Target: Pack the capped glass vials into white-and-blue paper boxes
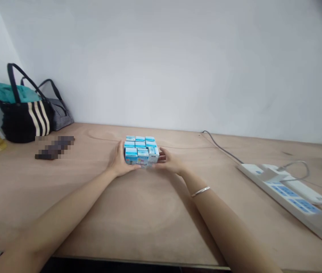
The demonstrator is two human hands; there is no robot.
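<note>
the left hand [119, 161] and right hand [169, 161] press on opposite sides of a block of small blue-and-white boxes [141, 151], clamping it between them. the boxes stand packed in rows near the far edge of a wooden table [138, 216]. a bangle [200, 191] circles the right wrist. a power strip [286, 193] lies to the right; a striped bag [26, 121] sits at left, near a pixelated dark object [54, 148].

The left forearm [61, 212] and the right forearm [223, 223] are bare and slim. On the right forearm, a little above the wrist, is one thin silver bangle [200, 191].
</note>
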